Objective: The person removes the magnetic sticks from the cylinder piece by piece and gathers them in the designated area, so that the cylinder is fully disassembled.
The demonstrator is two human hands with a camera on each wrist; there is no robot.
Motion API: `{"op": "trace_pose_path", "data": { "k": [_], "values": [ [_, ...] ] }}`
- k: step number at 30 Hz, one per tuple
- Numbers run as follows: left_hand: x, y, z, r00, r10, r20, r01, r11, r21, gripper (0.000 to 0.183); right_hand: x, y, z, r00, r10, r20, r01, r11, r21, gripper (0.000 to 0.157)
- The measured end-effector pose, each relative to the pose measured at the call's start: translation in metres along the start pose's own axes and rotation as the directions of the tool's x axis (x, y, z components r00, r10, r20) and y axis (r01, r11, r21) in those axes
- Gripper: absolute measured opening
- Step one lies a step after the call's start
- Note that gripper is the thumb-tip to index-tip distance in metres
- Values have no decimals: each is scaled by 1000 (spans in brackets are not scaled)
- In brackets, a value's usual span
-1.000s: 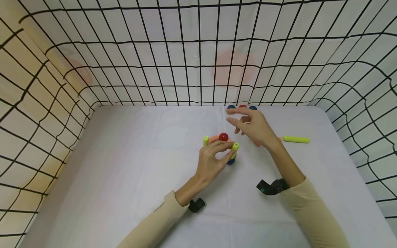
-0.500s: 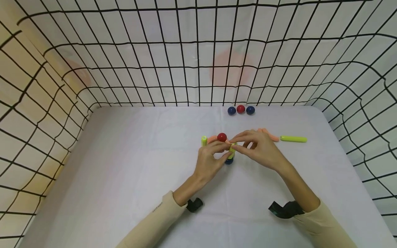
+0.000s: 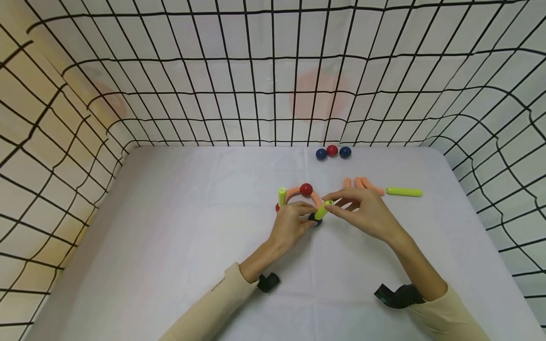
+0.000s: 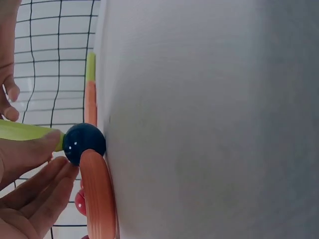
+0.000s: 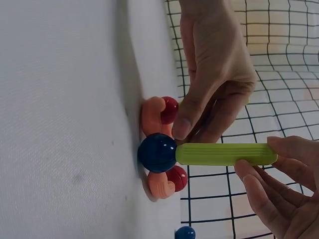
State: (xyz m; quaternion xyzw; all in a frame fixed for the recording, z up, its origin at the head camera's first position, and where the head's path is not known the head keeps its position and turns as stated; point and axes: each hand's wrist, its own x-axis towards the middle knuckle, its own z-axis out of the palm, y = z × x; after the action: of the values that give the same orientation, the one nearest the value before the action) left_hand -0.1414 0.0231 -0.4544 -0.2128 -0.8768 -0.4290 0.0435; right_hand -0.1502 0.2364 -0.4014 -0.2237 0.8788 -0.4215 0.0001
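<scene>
A ring of curved orange pieces (image 3: 292,191) and balls lies on the white table. From its dark blue ball (image 5: 157,152) a yellow-green rod (image 5: 219,154) stands up, leaning right in the head view. My right hand (image 3: 371,215) pinches the rod's upper end between thumb and fingers. Low at the rod's foot, my left hand (image 3: 290,227) has thumb and fingers around the blue ball, partly hiding it. Another green rod (image 3: 282,196) stands upright at the ring's left, near a red ball that the left hand partly covers. A red ball (image 3: 305,189) joins the ring's far side.
Two blue balls and a red ball (image 3: 332,150) sit at the table's back edge. Several loose orange pieces (image 3: 371,186) and a lying green rod (image 3: 404,192) are to the right. Black grid netting (image 3: 273,92) encloses the back and sides of the table.
My right hand has come down from the back and taken hold of the rod's top. My left hand has slid from the rod down to the blue ball. The rod now tilts right.
</scene>
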Motion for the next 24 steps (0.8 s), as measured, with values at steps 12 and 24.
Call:
{"op": "trace_pose_path", "data": {
  "k": [12,24],
  "values": [
    [1,-3,3,999,-49,20,47,995,90,23,-2,0,2,1000,-24,-1,24,1000,-6,22],
    [3,-5,4,998,-49,29,47,997,62,21,-5,3,-3,997,-28,68,30,999,-30,18]
  ]
}}
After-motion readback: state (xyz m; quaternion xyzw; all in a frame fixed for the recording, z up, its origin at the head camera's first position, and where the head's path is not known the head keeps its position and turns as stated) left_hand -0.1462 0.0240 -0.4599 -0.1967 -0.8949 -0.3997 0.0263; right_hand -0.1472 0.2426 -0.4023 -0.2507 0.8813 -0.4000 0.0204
